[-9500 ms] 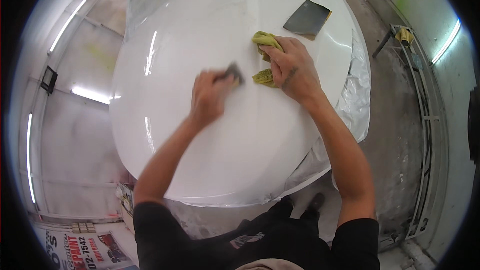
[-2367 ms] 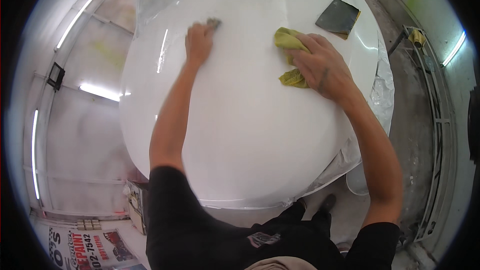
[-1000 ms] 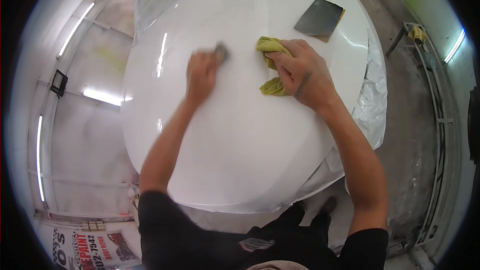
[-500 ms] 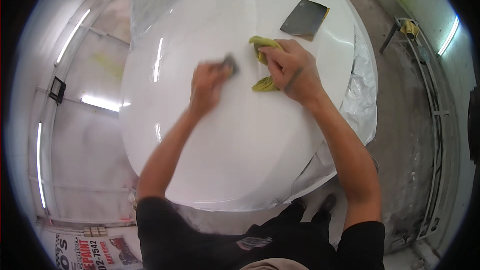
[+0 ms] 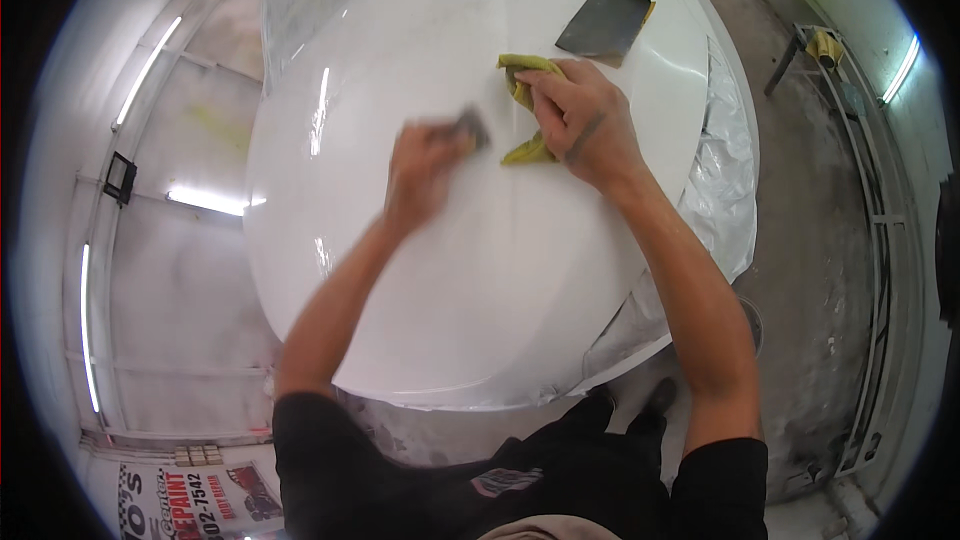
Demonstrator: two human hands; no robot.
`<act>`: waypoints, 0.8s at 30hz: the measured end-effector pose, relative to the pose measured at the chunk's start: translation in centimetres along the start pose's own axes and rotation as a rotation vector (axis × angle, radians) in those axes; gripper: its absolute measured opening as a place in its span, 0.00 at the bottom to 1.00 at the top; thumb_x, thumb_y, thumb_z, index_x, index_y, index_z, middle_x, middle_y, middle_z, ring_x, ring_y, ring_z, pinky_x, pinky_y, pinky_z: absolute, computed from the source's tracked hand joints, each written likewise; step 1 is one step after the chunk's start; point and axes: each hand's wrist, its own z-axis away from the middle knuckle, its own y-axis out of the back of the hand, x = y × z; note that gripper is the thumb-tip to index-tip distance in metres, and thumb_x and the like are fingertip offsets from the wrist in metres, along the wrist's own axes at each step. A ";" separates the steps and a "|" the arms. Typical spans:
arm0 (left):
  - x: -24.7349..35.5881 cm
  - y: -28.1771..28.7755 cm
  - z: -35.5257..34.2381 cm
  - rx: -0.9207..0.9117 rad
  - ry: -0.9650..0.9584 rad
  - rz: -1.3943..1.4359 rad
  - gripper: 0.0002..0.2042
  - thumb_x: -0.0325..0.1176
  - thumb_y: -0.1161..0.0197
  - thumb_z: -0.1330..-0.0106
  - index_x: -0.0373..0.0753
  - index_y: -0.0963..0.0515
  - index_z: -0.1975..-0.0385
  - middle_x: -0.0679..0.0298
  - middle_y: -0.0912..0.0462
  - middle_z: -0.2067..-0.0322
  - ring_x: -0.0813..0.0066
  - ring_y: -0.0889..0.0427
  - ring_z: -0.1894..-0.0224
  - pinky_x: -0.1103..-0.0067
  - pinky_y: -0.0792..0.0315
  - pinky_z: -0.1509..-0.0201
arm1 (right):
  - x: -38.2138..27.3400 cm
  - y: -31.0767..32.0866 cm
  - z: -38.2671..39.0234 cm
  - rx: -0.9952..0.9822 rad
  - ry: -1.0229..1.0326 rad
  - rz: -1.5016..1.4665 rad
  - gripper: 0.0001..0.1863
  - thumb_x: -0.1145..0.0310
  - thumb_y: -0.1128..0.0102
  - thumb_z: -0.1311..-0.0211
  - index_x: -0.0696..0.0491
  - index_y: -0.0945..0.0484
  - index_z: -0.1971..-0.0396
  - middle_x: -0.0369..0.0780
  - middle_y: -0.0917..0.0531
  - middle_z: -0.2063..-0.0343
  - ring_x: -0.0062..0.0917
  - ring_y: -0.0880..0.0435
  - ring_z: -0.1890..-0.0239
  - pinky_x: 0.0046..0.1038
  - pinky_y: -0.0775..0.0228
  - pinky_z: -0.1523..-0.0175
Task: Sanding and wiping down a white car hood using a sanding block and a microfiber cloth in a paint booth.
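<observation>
A broad, glossy white car hood [image 5: 440, 280] spreads out below me. My left hand [image 5: 418, 172], smeared by motion, grips a small dark grey piece of sandpaper [image 5: 474, 128] with a tan edge, low over the hood's middle. To its right, my right hand [image 5: 585, 120] pinches a bunched yellow-green cloth [image 5: 528, 150], whose ends stick out above and below the fingers. Beyond that hand a larger dark grey sheet of sandpaper [image 5: 606, 22] lies flat on the hood, its yellowish edge showing.
Clear plastic sheeting [image 5: 722, 170] hangs wrinkled along the hood's right side. A metal rack [image 5: 872, 160] with a yellow item [image 5: 824, 48] on it stands by the right wall. Light tubes [image 5: 88, 330] line the left wall, and a printed banner [image 5: 200, 500] lies at lower left.
My left hand has shifted slightly right with the sandpaper, staying over the hood. The cloth and my right hand appear a little higher, as the whole view has shifted slightly.
</observation>
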 end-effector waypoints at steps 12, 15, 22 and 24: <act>9.1 1.8 11.1 0.006 0.013 0.017 0.17 0.19 0.29 0.34 0.41 0.07 0.48 0.47 0.11 0.43 0.51 0.14 0.49 0.63 0.22 0.42 | 0.3 -0.2 0.6 -0.011 0.008 0.068 0.09 0.71 0.34 0.30 0.48 0.08 0.54 0.38 0.10 0.57 0.39 0.12 0.53 0.41 0.16 0.49; 7.1 3.7 11.2 -0.010 -0.046 0.038 0.20 0.16 0.27 0.41 0.42 0.07 0.49 0.49 0.11 0.45 0.54 0.14 0.51 0.61 0.26 0.46 | -0.8 -0.7 0.2 -0.025 -0.004 0.009 0.11 0.74 0.35 0.28 0.53 0.08 0.51 0.42 0.08 0.56 0.39 0.10 0.53 0.39 0.16 0.48; -4.8 -0.4 -5.7 0.103 0.211 -0.068 0.12 0.21 0.32 0.28 0.37 0.10 0.48 0.56 0.11 0.54 0.53 0.18 0.53 0.63 0.24 0.47 | -1.3 -1.8 0.5 -0.096 0.030 0.111 0.12 0.70 0.36 0.29 0.46 0.09 0.51 0.38 0.10 0.56 0.39 0.12 0.51 0.42 0.16 0.47; -0.4 -1.3 -1.7 0.063 0.110 -0.167 0.14 0.21 0.31 0.28 0.39 0.10 0.45 0.56 0.11 0.53 0.53 0.18 0.50 0.63 0.24 0.45 | 0.7 -1.3 1.4 -0.092 0.068 0.199 0.13 0.69 0.37 0.29 0.45 0.09 0.49 0.37 0.10 0.54 0.38 0.12 0.51 0.42 0.15 0.48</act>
